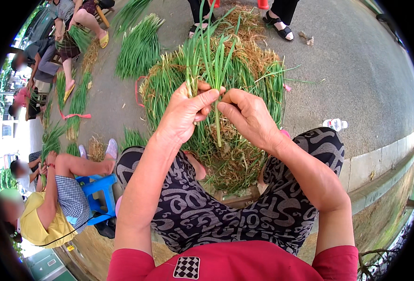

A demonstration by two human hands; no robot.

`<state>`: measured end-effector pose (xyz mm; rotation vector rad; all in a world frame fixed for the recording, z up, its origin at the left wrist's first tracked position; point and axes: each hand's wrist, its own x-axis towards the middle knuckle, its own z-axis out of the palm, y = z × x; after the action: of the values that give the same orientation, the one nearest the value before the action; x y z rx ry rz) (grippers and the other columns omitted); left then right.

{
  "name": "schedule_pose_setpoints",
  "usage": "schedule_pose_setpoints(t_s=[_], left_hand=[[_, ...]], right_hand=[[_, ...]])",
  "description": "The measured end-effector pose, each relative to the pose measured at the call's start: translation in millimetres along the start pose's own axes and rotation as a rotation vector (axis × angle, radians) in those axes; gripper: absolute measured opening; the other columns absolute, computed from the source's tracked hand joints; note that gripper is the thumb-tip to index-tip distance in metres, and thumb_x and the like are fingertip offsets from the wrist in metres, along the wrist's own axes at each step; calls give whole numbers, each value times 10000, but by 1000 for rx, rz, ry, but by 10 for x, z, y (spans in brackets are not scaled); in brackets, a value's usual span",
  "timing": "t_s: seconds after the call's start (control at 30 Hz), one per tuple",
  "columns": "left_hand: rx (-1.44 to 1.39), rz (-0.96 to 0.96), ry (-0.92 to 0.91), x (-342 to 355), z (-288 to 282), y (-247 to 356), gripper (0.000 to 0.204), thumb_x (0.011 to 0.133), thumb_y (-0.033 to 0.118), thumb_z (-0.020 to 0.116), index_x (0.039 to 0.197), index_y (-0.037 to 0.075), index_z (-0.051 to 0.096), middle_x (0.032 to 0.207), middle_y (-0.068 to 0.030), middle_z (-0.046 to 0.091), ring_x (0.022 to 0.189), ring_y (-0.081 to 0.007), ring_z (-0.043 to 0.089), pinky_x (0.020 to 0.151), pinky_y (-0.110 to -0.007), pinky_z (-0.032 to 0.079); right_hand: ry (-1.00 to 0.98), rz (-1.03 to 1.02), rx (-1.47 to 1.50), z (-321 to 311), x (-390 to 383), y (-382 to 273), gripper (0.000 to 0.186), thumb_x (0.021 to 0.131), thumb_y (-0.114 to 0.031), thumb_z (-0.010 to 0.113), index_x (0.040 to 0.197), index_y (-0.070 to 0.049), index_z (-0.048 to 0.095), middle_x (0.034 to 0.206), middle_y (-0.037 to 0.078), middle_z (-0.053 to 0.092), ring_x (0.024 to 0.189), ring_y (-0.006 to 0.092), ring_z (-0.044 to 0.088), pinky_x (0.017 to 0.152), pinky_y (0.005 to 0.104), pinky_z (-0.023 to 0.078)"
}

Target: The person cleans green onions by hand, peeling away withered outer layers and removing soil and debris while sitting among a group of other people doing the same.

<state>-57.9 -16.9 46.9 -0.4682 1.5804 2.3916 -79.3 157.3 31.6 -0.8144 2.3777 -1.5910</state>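
Several long green stalks with pale stems, which look like garlic chives [221, 70], stand upright in front of me. My left hand [183, 110] is closed round their lower part, thumb across the front. One stem hangs down below its thumb. My right hand [249, 114] pinches thumb and forefinger together right beside that stem; what lies between those fingertips is hidden. Beneath both hands spreads a large heap of the same greens [169, 79], with dry brown trimmings [235, 161] on its near side, between my knees.
Another green bundle [139, 49] lies on the pavement at far left. Pink ribbon [76, 115] crosses more greens. A person in yellow [40, 218] sits by a blue stool [97, 196]; others sit beyond. Sandalled feet [279, 28] stand behind the heap. A plastic bottle [335, 124] lies right, near the kerb [380, 161].
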Motion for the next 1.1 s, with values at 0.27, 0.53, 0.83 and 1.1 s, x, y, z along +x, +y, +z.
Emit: schedule_pose_setpoints(t_s=[0.27, 0.53, 0.83, 1.1], left_hand=[[-132, 21, 37, 43, -117, 85, 126, 868, 52, 624, 937, 77, 522, 1059, -139, 627, 565, -36, 450, 399, -141, 343], [-156, 74, 45, 52, -235, 132, 167, 858, 62, 640, 939, 69, 494, 1055, -155, 622, 562, -42, 465, 400, -146, 338], [-83, 23, 38, 40, -196, 119, 155, 853, 51, 646, 931, 91, 519, 1039, -152, 624, 535, -37, 445, 397, -148, 334], [-36, 15, 47, 14, -98, 82, 177, 843, 54, 660, 931, 81, 508, 977, -146, 648, 514, -33, 435, 393, -152, 326]], right_hand=[[-288, -20, -167, 35, -163, 39, 179, 875, -182, 562, 867, -3, 569, 783, 162, 590, 735, 337, 602, 644, 395, 475], [-678, -169, -451, 229, -421, 174, 251, 869, -285, 574, 795, -45, 584, 743, 129, 622, 710, 325, 635, 614, 418, 506], [-507, -283, -541, 177, -408, 215, 138, 844, -205, 584, 820, -70, 604, 726, 124, 640, 717, 314, 645, 605, 416, 502], [-335, -102, -459, 45, -260, 162, 128, 788, -79, 583, 915, -65, 589, 821, 127, 650, 805, 306, 646, 673, 415, 510]])
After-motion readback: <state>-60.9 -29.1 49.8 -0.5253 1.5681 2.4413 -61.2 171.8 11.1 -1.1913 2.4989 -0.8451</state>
